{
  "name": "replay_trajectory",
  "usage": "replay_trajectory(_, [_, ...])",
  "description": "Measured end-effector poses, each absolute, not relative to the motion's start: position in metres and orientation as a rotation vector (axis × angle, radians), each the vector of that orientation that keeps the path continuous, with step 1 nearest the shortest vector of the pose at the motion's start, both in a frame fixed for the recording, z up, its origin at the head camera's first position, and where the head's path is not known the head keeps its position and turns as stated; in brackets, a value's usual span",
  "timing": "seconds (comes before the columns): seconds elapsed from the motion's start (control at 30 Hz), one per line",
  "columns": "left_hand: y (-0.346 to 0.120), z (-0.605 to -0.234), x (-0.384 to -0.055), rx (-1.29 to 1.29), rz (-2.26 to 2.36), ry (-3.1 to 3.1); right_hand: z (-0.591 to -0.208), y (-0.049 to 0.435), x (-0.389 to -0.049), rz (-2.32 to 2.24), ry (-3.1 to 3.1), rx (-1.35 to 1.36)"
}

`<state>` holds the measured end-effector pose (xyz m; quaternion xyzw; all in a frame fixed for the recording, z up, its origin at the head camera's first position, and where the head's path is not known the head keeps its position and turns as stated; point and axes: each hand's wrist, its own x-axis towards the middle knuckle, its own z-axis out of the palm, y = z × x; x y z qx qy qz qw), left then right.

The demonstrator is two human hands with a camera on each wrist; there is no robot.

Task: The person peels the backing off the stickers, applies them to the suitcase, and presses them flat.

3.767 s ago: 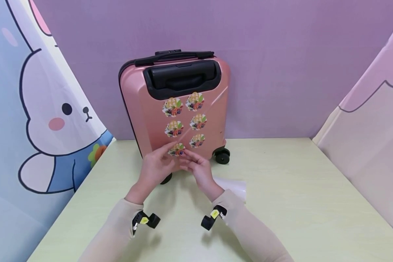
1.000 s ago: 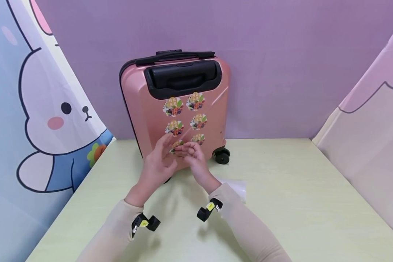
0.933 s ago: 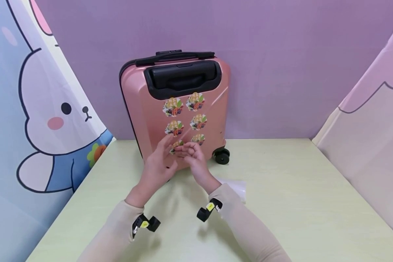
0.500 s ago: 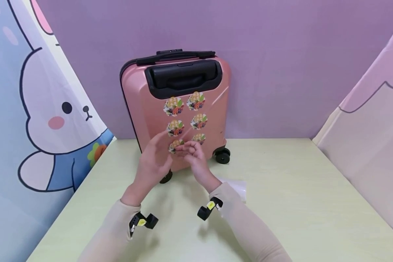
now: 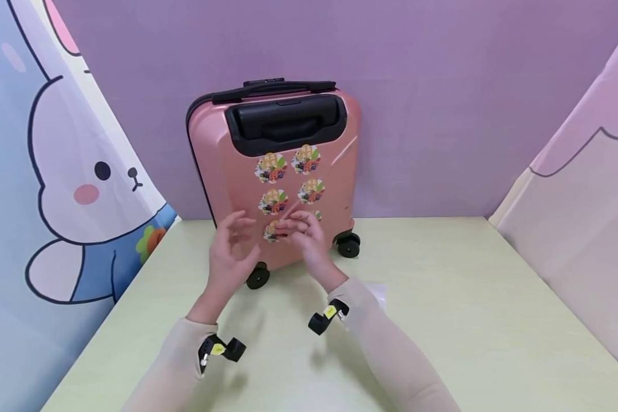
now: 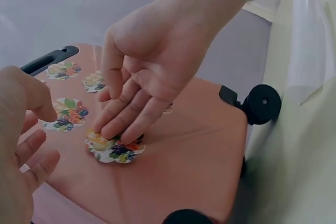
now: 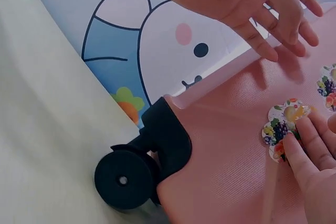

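A pink suitcase [image 5: 216, 166] stands upright, with round fruit-print stickers in two columns on its front. My right hand [image 5: 311, 243] rests its fingertips on the bottom-left sticker [image 5: 270, 232]; in the left wrist view those straight fingers lie flat over the upper part of that sticker [image 6: 113, 153]. The right wrist view shows the same sticker [image 7: 276, 124] lying against the shell under the fingers. My left hand [image 5: 229, 252] hovers left of it, fingers spread and loosely bent, holding nothing. The bottom-right sticker [image 5: 317, 215] is mostly hidden behind my right hand.
A white glossy sheet [image 6: 310, 40] lies on the pale table [image 5: 468, 297], partly behind the right sleeve in the head view. Black wheels [image 5: 348, 245] stick out at the suitcase base. A purple backdrop [image 5: 443, 114] rises behind, with a rabbit-print cloth [image 5: 77, 154] on the left.
My left hand has let go of the bottom-left sticker's edge and drawn away to the left. My right hand has shifted slightly up, its fingers now laid over the sticker.
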<state>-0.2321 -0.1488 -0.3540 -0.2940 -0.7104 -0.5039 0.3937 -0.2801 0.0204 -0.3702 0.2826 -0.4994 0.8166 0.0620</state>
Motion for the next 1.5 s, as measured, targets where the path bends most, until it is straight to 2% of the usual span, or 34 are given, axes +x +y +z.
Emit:
replay_trajectory(0.23, [-0.144, -0.363, -0.232, -0.749, -1.518, -1.716, -0.365, 0.016, -0.281, 2.385, -1.640, 0.948])
replay_trajectory(0.77, [-0.144, -0.366, -0.229, -0.696, -1.658, -1.701, -0.379, 0.012, -0.281, 2.299, -1.892, 1.043])
replay_trajectory(1.5, [-0.132, -0.390, -0.235, -0.762, -1.616, -1.811, -0.395, 0.048, -0.286, 2.393, -1.968, 0.844])
